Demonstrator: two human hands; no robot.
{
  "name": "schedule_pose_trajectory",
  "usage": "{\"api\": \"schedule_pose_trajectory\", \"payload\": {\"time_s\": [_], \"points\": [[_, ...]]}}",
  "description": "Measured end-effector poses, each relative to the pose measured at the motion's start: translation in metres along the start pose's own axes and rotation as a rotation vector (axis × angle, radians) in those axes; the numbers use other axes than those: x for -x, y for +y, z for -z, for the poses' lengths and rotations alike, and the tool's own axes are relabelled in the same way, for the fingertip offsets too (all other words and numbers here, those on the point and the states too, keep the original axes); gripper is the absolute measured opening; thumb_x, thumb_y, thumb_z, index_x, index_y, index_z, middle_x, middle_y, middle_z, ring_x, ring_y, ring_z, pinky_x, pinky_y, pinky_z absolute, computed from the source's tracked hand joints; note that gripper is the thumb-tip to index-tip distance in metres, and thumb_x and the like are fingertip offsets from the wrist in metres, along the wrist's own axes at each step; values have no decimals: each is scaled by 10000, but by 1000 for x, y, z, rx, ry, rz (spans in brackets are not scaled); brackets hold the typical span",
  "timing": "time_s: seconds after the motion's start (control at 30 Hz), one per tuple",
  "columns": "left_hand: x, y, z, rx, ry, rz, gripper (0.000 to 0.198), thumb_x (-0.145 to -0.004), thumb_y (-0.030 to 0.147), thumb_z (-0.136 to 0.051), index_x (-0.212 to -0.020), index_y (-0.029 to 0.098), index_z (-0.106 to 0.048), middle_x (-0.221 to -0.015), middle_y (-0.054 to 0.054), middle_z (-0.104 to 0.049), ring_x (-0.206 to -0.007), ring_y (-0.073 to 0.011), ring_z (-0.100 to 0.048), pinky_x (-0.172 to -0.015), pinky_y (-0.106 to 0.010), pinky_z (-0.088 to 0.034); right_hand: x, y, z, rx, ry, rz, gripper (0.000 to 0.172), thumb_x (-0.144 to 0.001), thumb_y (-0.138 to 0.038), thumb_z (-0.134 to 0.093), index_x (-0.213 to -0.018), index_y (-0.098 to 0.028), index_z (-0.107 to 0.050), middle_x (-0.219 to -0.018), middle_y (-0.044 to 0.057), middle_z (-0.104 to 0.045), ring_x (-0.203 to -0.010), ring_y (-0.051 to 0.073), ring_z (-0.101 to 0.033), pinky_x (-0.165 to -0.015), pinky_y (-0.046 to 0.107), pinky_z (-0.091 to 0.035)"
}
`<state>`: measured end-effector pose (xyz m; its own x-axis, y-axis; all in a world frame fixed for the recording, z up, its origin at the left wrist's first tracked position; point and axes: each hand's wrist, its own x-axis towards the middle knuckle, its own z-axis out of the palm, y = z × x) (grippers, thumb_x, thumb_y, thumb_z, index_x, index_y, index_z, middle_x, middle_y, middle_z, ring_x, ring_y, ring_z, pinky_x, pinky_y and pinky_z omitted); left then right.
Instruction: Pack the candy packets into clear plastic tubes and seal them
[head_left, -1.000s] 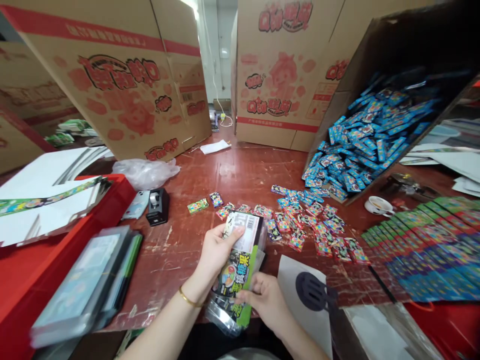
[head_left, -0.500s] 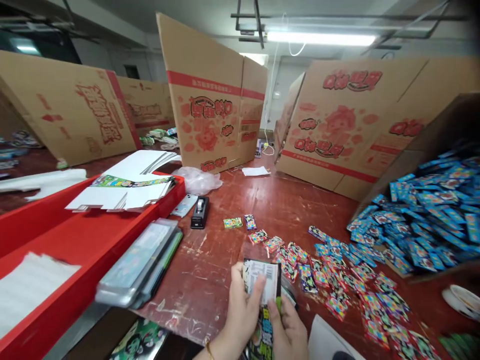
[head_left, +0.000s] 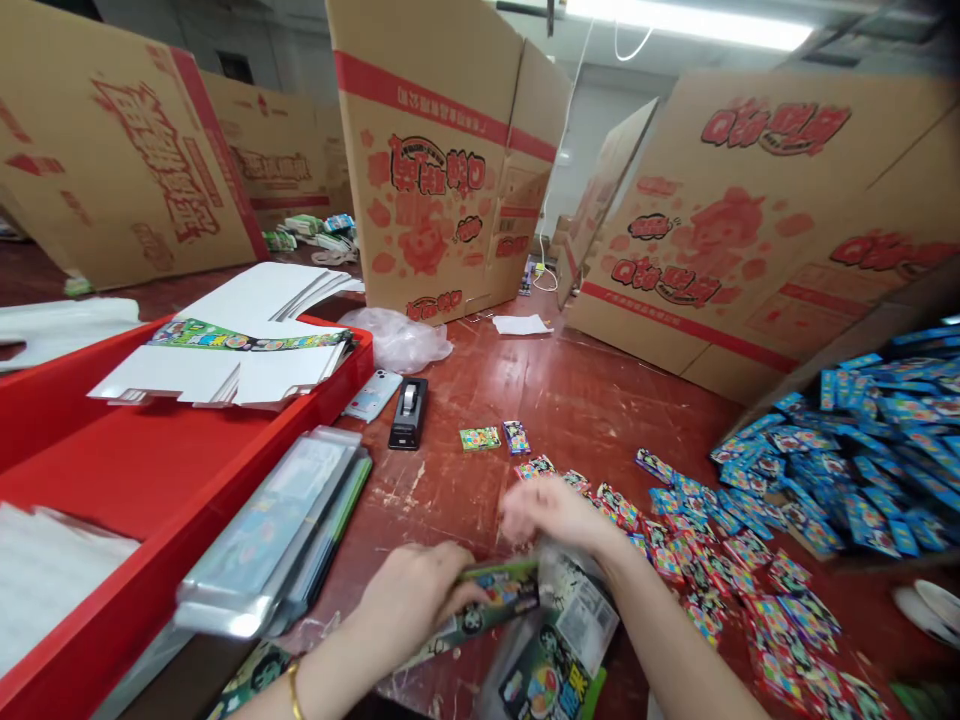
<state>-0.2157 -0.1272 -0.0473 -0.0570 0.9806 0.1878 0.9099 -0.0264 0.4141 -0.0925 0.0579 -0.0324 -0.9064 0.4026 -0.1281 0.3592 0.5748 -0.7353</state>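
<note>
My left hand [head_left: 424,590], with a gold bracelet at the wrist, has its fingers curled over a dark green printed card piece [head_left: 506,592] near the table's front edge. Beside it lies a clear plastic bag [head_left: 559,665] with black and green printed packaging inside. My right hand [head_left: 555,512] is stretched out over the near side of the small red candy packets [head_left: 679,565]. Motion smears its fingers, so what they do is unclear. A green packet [head_left: 480,438] and a purple packet [head_left: 517,437] lie just beyond it.
At left, a red tray [head_left: 255,470] carries white folded cartons [head_left: 300,368]. Stacked plastic sleeves [head_left: 270,530], a tape dispenser [head_left: 408,415] and a phone [head_left: 373,394] lie beside it. Blue packets [head_left: 862,450] are heaped at right. Large cardboard boxes [head_left: 435,190] stand behind.
My hands were together on the printed packaging and are now apart. My right hand has let go and moved forward; the packaging lies lower on the table. The view has tilted down.
</note>
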Motion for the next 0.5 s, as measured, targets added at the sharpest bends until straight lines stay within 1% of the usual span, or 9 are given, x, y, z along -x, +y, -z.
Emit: {"api": "schedule_pose_trajectory", "payload": {"time_s": [0.03, 0.07, 0.13, 0.2, 0.23, 0.3, 0.4, 0.43, 0.5], "points": [[2, -6, 2, 24, 27, 100, 272, -906, 422, -445, -863, 213, -612, -743, -10, -696, -648, -171, -672, -600, -251, -485, -28, 4, 5, 47, 85, -42, 264, -909, -196, -416, -956, -109, -661, -854, 104, -720, -795, 195, -683, -763, 334, -523], [4, -12, 2, 41, 74, 190, 300, -930, 412, -384, -856, 214, -597, -746, -13, -687, -671, -176, -670, -577, -248, -468, -55, 9, 8, 71, 132, -58, 269, -896, -145, -425, -1076, -93, -617, -1028, 147, -688, -965, 212, -648, -879, 363, -476], [10, -20, 1, 61, 166, 330, 358, -964, 362, -271, -816, 216, -562, -718, -13, -657, -685, -177, -654, -603, -260, -458, -101, 21, 3, 113, 176, -78, 362, -847, -87, -494, -1206, -95, -539, -1269, 185, -557, -1225, 248, -481, -1037, 416, -331], [15, -24, -2, 63, 206, 433, 388, -972, 339, -213, -777, 218, -527, -713, -16, -636, -698, -183, -640, -638, -277, -454, -128, 31, -10, 134, 168, -84, 469, -788, -43, -562, -1247, -119, -508, -1358, 180, -471, -1321, 268, -348, -1102, 451, -187], [16, -24, -3, 63, 206, 473, 388, -972, 342, -207, -765, 219, -511, -717, -17, -629, -707, -186, -636, -652, -284, -451, -134, 34, -17, 137, 158, -86, 507, -753, -26, -595, -1243, -129, -512, -1361, 178, -464, -1325, 280, -335, -1108, 463, -149], [18, -23, -4, 57, 189, 531, 380, -969, 359, -205, -744, 223, -480, -708, -15, -610, -698, -191, -627, -642, -287, -441, -135, 39, -28, 124, 138, -88, 577, -661, 5, -669, -1206, -136, -541, -1324, 180, -486, -1284, 306, -384, -1094, 471, -167], [17, -20, -5, 55, 162, 556, 378, -968, 378, -200, -727, 231, -451, -695, -2, -589, -691, -187, -623, -617, -277, -430, -111, 44, -27, 57, 138, -70, 604, -586, 1, -719, -1155, -135, -571, -1251, 162, -532, -1188, 291, -483, -1027, 407, -311], [17, -19, -6, 52, 157, 557, 379, -967, 383, -202, -729, 233, -456, -698, 1, -592, -696, -185, -626, -618, -274, -430, -98, 47, -22, 29, 154, -66, 588, -612, -28, -710, -1169, -135, -557, -1228, 151, -548, -1152, 268, -514, -995, 380, -356], [17, -18, -8, 37, 141, 564, 388, -966, 385, -210, -752, 233, -496, -729, -2, -621, -723, -186, -640, -632, -273, -437, -65, 52, -9, -34, 211, -72, 547, -738, -130, -629, -1260, -151, -468, -1182, 123, -580, -1070, 211, -570, -915, 336, -431]]}}
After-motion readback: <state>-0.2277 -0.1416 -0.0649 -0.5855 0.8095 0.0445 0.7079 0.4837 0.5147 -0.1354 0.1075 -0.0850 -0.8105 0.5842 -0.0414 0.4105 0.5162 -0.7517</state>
